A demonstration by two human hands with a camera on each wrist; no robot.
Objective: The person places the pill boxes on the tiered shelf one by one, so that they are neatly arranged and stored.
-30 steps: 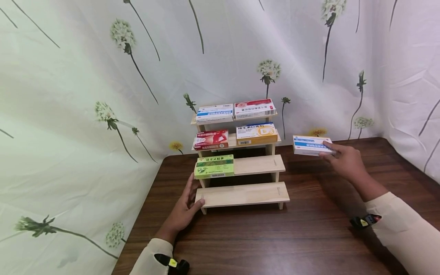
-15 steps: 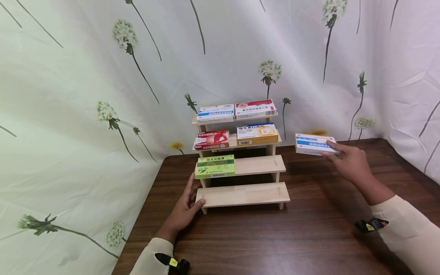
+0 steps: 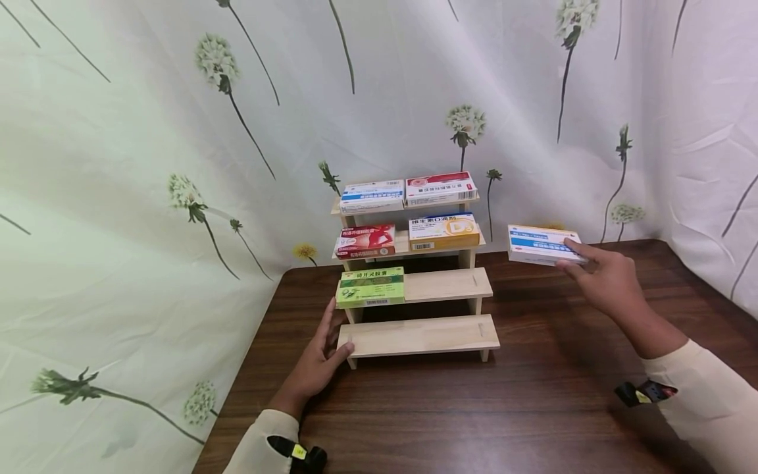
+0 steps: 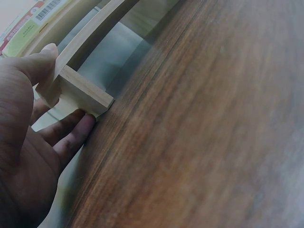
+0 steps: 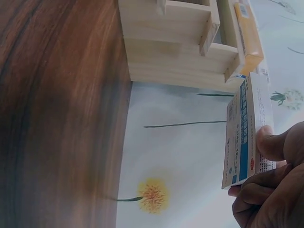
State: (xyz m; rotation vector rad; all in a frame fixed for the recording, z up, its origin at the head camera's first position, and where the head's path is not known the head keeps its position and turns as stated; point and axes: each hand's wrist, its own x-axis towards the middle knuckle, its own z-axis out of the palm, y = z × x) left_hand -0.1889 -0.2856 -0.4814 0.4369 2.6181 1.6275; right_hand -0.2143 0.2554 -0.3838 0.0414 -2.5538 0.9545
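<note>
My right hand (image 3: 610,280) pinches one end of a white and blue medicine box (image 3: 535,243), thumb against one face and fingers beneath, in the air to the right of a stepped wooden display rack (image 3: 420,334). In the right wrist view the blue-striped face of the medicine box (image 5: 241,137) shows. At the rack's lower left end, my left hand (image 3: 316,362) holds the lowest step, with its thumb on the front corner and its fingers along the side panel. The left wrist view shows the left hand (image 4: 35,114) around that wooden end.
A green box (image 3: 370,288) lies on the second step from the bottom. Above it are a red box (image 3: 365,241) and a yellow-white vitamin D box (image 3: 444,230). On top sit a blue-white box (image 3: 372,195) and a red-white box (image 3: 441,188). A patterned curtain backs the dark table (image 3: 414,415).
My right hand has shifted slightly right with the medicine box, whose upper face has tilted more toward the head camera. The left hand stays at the rack's end.
</note>
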